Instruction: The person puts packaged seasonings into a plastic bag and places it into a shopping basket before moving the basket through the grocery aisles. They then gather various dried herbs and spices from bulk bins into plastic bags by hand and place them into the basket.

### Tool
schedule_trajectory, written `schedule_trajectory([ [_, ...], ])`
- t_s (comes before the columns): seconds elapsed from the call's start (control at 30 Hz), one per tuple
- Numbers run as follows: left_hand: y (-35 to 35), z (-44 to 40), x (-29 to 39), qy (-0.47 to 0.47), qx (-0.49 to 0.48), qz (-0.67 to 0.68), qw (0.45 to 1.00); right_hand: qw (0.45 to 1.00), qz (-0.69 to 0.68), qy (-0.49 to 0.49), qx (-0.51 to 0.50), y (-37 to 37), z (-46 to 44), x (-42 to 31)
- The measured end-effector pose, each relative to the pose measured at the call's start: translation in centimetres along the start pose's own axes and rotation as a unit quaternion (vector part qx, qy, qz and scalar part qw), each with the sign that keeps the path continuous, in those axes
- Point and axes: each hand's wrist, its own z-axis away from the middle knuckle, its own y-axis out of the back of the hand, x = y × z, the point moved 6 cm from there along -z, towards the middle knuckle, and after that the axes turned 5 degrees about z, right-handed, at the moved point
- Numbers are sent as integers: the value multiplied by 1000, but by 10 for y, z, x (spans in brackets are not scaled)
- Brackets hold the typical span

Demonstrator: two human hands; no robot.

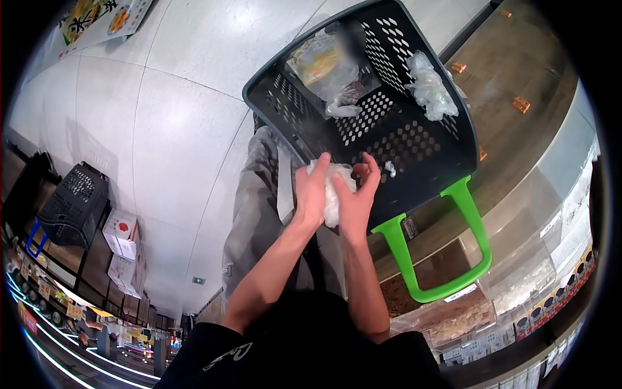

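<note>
A crumpled translucent plastic bag is between my two hands, above the near edge of a dark grey shopping basket. My left hand grips the bag's left side, thumb pointing up. My right hand has its fingers curled at the bag's right side. What the bag contains, if anything, I cannot make out. Inside the basket lies a clear bag with yellowish packs. Another crumpled clear bag hangs at the basket's right wall. A small white scrap rests near my right fingers.
The basket's green handle sticks out toward the lower right. Beyond it run a brown shelf surface and clear bulk-food bins. On the left are another dark basket, white boxes and the pale tiled floor.
</note>
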Motion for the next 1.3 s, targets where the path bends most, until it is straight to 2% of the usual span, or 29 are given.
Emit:
schedule_trajectory([
  [0.03, 0, 0, -2, -4, -20, -23, 1000, 997, -59, -43, -6, 1, 1, 14],
  [0.07, -1, 0, -5, -9, -41, -46, 998, 970, -190, -102, -108, -6, 5, 27],
  [0.1, -1, -2, -7, -14, -63, -68, 996, 944, -233, -160, -173, -10, 11, 30],
  [0.13, 3, -5, -9, -25, -113, -159, 980, 949, -219, -163, -157, -5, 10, 30],
  [0.2, -1, 8, -1, -227, -134, -283, 922, 971, -145, -145, -120, 11, -2, 26],
  [0.23, -7, 19, 6, -326, -143, -339, 871, 976, -148, -120, -108, 15, -18, 24],
  [0.27, -2, 27, 16, -388, -137, -404, 817, 995, -28, -62, -79, 21, -37, 16],
  [0.3, 23, 23, 18, -347, -76, -381, 854, 994, 93, -5, -49, 21, -54, 7],
  [0.37, 69, 12, 16, -179, 40, -243, 953, 960, 222, 163, -49, -7, -82, 7],
  [0.43, 78, -6, -4, -123, 6, -185, 975, 909, 301, 253, -141, -51, -88, 15],
  [0.47, 84, -19, -14, -97, -8, -155, 983, 894, 320, 264, -167, -69, -87, 21],
  [0.5, 86, -30, -25, -86, -15, -124, 988, 885, 331, 251, -209, -82, -87, 26],
  [0.57, 80, -43, -32, -62, -34, -162, 984, 891, 316, 196, -261, -92, -91, 39],
  [0.67, 68, -45, -23, -88, -54, -173, 980, 905, 164, 112, -375, -79, -91, 55],
  [0.77, 70, -48, -22, -109, -35, -175, 978, 874, 114, 104, -460, -68, -87, 57],
  [0.8, 69, -49, -21, -113, -45, -157, 980, 877, 95, 162, -443, -67, -86, 47],
  [0.9, 70, -52, -20, -108, -60, -161, 979, 854, 153, 121, -482, -75, -89, 46],
  [1.0, 71, -59, -18, -175, -75, -205, 960, 850, 208, 97, -475, -83, -94, 50],
  [1.1, 72, -59, -20, -162, -74, -191, 965, 845, 242, 73, -471, -91, -98, 54],
  [1.2, 72, -64, -18, -224, -79, -218, 947, 868, 238, 106, -423, -95, -104, 58],
  [1.3, 72, -65, -24, -156, -84, -124, 976, 868, 219, 90, -436, -97, -104, 57],
])
